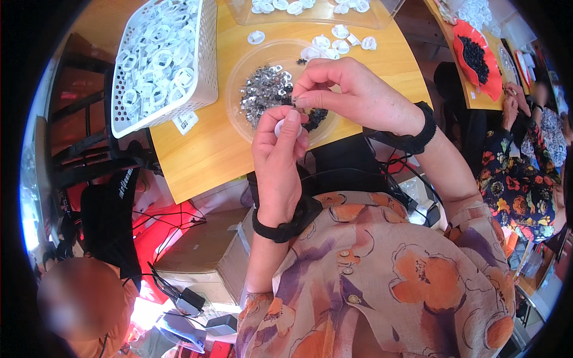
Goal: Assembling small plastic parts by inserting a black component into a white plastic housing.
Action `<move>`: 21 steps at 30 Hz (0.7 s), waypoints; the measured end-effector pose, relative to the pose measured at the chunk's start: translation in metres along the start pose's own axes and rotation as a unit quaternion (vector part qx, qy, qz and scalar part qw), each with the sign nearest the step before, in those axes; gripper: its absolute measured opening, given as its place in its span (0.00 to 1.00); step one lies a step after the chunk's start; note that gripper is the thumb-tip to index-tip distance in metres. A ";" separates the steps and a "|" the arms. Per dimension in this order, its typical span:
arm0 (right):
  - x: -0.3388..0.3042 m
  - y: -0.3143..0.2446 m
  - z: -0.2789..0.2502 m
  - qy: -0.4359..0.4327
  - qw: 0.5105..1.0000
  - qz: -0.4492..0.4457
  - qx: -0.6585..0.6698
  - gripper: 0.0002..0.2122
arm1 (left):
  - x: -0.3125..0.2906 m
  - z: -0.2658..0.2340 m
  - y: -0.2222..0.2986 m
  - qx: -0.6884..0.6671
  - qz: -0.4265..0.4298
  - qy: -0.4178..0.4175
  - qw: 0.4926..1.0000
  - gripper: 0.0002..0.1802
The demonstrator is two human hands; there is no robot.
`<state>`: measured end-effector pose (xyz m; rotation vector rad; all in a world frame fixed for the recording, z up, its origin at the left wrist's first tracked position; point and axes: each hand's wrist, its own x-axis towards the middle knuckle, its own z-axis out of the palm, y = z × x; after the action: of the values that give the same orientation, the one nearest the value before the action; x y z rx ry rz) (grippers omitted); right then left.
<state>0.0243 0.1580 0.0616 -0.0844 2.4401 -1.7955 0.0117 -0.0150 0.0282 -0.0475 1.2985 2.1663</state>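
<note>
My left hand [278,161] grips a small round white plastic piece [279,127] between thumb and fingers, above the near edge of a shallow clear round dish [234,119]. Close against it, my right hand [358,98] is closed in a pinch, its fingertips almost meeting the left thumb. What lies in that pinch is too small to make out. Inside the dish, a heap of small shiny metal pieces [260,92] fills the left side. Small black pieces [316,119] lie on the right, partly hidden by my hands.
A white perforated basket [206,80] full of white plastic pieces stands left on the wooden table [197,158]. Several loose white pieces [340,46] lie behind the dish, near a clear tray [310,19]. Right, another person's hands [513,104] are near a red dish [492,77] of black parts.
</note>
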 end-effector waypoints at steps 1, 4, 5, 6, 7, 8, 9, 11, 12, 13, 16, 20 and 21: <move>0.000 0.004 0.000 0.025 0.999 -0.037 -0.016 0.07 | 0.000 -0.001 -0.001 0.002 -0.001 -0.001 1.000 0.07; 0.001 0.004 0.002 0.076 0.995 -0.053 -0.020 0.07 | 0.001 -0.007 -0.001 0.001 0.010 -0.016 1.000 0.05; 0.000 0.003 0.003 0.101 0.994 -0.032 -0.009 0.07 | 0.001 -0.007 -0.001 0.005 0.017 -0.003 1.000 0.05; -0.002 0.003 0.004 0.103 0.994 -0.032 -0.007 0.07 | 0.001 -0.007 -0.001 0.009 0.024 0.011 1.000 0.05; -0.005 0.002 0.005 0.101 0.994 -0.041 -0.011 0.07 | 0.002 -0.007 -0.002 0.010 0.023 0.011 1.000 0.05; -0.007 0.002 0.007 0.100 0.994 -0.050 -0.014 0.06 | 0.002 -0.007 -0.002 0.007 0.030 0.015 0.999 0.04; -0.008 0.002 0.009 0.101 0.994 -0.049 -0.013 0.06 | 0.001 -0.007 -0.002 0.004 0.037 0.019 0.999 0.04; -0.010 0.004 0.016 0.121 0.990 -0.068 -0.034 0.07 | 0.000 -0.007 -0.004 0.011 0.037 0.014 0.999 0.04; -0.012 0.000 0.015 0.095 0.993 -0.038 -0.051 0.04 | 0.000 -0.007 -0.005 0.016 0.040 0.010 0.999 0.04; -0.013 0.000 0.017 0.096 0.993 -0.037 -0.050 0.04 | 0.000 -0.006 -0.005 0.018 0.039 0.009 0.999 0.04; -0.012 0.001 0.023 0.108 0.991 -0.055 -0.065 0.04 | -0.001 -0.004 -0.006 0.015 0.054 0.019 0.998 0.03; -0.012 0.010 0.029 0.148 0.978 -0.104 -0.106 0.04 | -0.001 -0.004 -0.008 -0.026 0.052 0.014 0.998 0.09; -0.012 0.011 0.029 0.158 0.975 -0.112 -0.108 0.04 | -0.002 -0.003 -0.007 -0.078 0.042 0.018 0.996 0.12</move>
<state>0.0404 0.1350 0.0434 -0.1028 2.9562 -1.7326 0.0157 -0.0156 0.0219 -0.0968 1.1673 2.3445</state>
